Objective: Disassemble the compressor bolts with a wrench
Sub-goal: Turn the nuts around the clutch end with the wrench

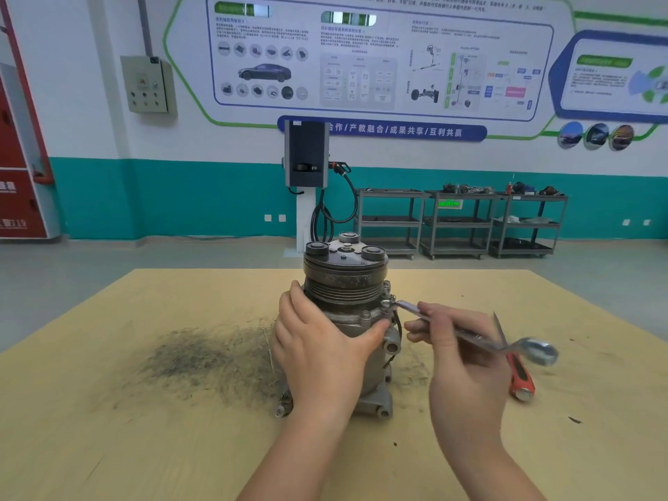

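I am facing a white wall (90, 103) with a teal lower band (180, 200), large printed posters (379, 59) spreading across the top of the frame. Three grey shelf carts (459, 222) are standing at centre right, a grey electrical box (148, 85) is hanging upper left, and grey floor (108, 258) is stretching below.

We read 合作/产教融合/成果共享/互利共赢 on the blue banner (383, 130) under the wall poster (379, 59). Red cabinet (18, 197) at left shows 119. Poster small print is too blurred for us.
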`<state>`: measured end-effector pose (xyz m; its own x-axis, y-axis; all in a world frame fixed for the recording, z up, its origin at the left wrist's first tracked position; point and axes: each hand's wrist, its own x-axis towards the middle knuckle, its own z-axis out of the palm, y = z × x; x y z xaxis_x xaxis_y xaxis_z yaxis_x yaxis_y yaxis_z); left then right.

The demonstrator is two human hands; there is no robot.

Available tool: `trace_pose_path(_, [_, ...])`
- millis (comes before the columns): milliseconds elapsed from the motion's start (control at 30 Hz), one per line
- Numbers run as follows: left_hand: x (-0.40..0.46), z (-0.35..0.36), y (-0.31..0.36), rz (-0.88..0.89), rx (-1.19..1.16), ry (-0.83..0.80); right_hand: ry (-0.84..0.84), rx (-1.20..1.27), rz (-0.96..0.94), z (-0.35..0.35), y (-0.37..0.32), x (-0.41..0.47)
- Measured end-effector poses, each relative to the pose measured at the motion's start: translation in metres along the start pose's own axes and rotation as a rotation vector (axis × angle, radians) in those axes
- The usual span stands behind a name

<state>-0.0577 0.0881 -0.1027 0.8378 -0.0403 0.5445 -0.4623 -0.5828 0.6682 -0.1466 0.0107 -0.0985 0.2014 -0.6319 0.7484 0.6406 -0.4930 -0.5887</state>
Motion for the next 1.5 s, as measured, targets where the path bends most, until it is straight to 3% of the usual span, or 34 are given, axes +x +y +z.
trace_pose_path(200, [-0.004, 0.004, 0.007, -0.020, 0.038, 0.061, -0.124, -0.209, -0.150, 0.007, 0.000, -0.005])
trace_pose_path(300, [-0.005, 0.008, 0.011, -0.037, 0.056, 0.075, -0.078, -0.171, -0.162, 0.006, -0.004, 0.002])
trace_pose_path(400, [-0.007, 0.014, 0.020, -0.058, 0.070, 0.089, 0.104, 0.071, 0.073, 0.003, -0.008, 0.018])
trace_pose_path(533, [-0.011, 0.018, 0.023, -0.056, 0.083, 0.094, 0.197, 0.380, 0.411, 0.000, -0.006, 0.034])
trace_pose_path(800, [0.004, 0.002, -0.015, 0.029, -0.046, -0.091, 0.079, 0.459, 0.615, -0.009, 0.007, 0.051])
trace_pose_path(967, [0.003, 0.000, -0.020, 0.049, -0.245, -0.073, -0.030, 0.475, 0.811, -0.011, 0.009, 0.073])
trace_pose_path(1067, [0.001, 0.002, -0.021, 0.030, -0.299, -0.060, -0.027, 0.441, 0.719, -0.010, 0.012, 0.067])
trace_pose_path(1300, [0.000, 0.004, -0.020, 0.009, -0.307, -0.064, 0.036, 0.148, 0.140, -0.003, 0.001, 0.009])
trace_pose_path(1500, [0.001, 0.003, -0.019, -0.010, -0.306, -0.061, 0.035, -0.017, 0.026, 0.005, -0.002, -0.011])
